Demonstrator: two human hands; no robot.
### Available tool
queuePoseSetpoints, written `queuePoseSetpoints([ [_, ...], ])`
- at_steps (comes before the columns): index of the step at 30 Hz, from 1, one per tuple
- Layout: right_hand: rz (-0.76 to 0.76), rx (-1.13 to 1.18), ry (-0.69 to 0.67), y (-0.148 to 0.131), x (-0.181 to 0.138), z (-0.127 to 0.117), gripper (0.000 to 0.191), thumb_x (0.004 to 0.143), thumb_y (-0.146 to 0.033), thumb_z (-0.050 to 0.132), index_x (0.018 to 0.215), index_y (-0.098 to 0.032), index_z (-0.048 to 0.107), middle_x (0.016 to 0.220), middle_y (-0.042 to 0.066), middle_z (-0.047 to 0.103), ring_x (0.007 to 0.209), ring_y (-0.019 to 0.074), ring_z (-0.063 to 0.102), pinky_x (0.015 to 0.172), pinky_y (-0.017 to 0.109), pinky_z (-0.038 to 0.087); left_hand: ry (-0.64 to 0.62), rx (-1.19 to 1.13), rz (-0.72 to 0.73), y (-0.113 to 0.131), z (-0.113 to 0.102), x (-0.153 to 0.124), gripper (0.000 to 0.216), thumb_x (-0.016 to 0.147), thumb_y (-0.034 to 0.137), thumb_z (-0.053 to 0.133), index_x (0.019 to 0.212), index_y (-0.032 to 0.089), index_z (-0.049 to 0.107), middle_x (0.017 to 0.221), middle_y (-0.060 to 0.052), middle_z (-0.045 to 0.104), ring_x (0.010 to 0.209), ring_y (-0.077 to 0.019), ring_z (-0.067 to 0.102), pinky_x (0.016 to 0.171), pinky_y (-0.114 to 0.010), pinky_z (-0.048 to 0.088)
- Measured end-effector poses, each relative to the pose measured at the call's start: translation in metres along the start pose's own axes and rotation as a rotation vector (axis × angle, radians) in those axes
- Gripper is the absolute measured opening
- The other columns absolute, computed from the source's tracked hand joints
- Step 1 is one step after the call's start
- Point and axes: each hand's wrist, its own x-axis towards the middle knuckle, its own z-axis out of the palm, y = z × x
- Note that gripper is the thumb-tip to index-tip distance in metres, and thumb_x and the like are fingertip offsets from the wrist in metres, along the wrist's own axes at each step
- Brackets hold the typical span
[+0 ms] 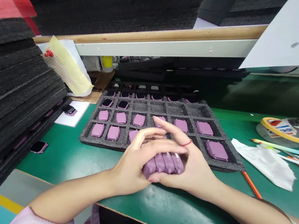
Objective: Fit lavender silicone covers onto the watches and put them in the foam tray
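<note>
Several purple smartwatch cases stand on edge, pressed face to face in a row, between my two hands. My left hand curls round the row from the left, its fingers over the top. From the right, my right hand closes on the same row, thumb along the front. Just behind my hands lies a black foam tray with square pockets. Its front rows hold single purple cases, and farther back some pockets hold cases with black screens. My fingers hide part of the tray's middle.
Stacked foam trays rise at the left, with a watch beside them and another watch on white paper. A tape roll, a crumpled tissue and pens lie right. A shelf edge crosses above.
</note>
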Motion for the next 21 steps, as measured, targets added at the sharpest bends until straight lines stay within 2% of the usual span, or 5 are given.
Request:
queuePoseSetpoints([
  [4,-0.066,-0.066,0.036,-0.001,-0.002,-0.002,0.105,0.069,-0.021,0.090,0.156,-0.035,0.033,0.126,0.004,0.073,0.106,0.0239,0.075,0.098,0.040,0.063,0.003,-0.037,-0.118,0.003,0.001,-0.002,0.102,0.072,0.022,0.084,0.157,0.037,0.028,0.160,-0.011,0.033,0.154,-0.0367,0.024,0.122,-0.058,0.031],
  [6,-0.110,-0.086,0.057,-0.001,-0.002,-0.004,0.106,0.070,-0.023,0.090,0.157,-0.037,0.031,0.112,0.001,0.078,0.106,0.0249,0.075,0.107,0.047,0.057,-0.018,-0.274,-0.304,0.007,0.001,0.001,0.117,0.065,0.027,0.091,0.158,0.035,0.020,0.159,-0.014,0.037,0.150,-0.0379,0.034,0.118,-0.060,0.036],
  [9,-0.207,-0.144,0.093,0.004,-0.002,-0.007,0.102,0.073,-0.033,0.090,0.157,-0.040,0.032,0.123,0.003,0.074,0.112,0.0280,0.073,0.110,0.052,0.054,-0.110,-0.635,-0.560,0.014,-0.002,0.009,0.083,0.070,0.035,0.088,0.142,0.022,0.049,0.135,-0.017,0.063,0.126,-0.0349,0.063,0.108,-0.056,0.048],
  [12,-0.287,-0.200,0.091,0.009,-0.003,-0.009,0.098,0.076,-0.037,0.087,0.157,-0.043,0.032,0.143,0.006,0.063,0.113,0.0295,0.073,0.108,0.053,0.055,-0.124,-0.696,-0.614,0.019,-0.003,0.015,0.043,0.074,0.028,0.085,0.111,0.015,0.067,0.112,-0.012,0.073,0.110,-0.0289,0.071,0.102,-0.048,0.053],
  [21,-0.273,-0.180,0.037,0.009,-0.003,-0.010,0.102,0.077,-0.031,0.087,0.159,-0.041,0.027,0.146,0.006,0.061,0.116,0.0303,0.071,0.105,0.050,0.059,-0.078,-0.686,-0.626,0.021,-0.002,0.014,0.039,0.071,0.025,0.087,0.105,0.017,0.070,0.104,-0.007,0.073,0.101,-0.0224,0.070,0.095,-0.039,0.056],
])
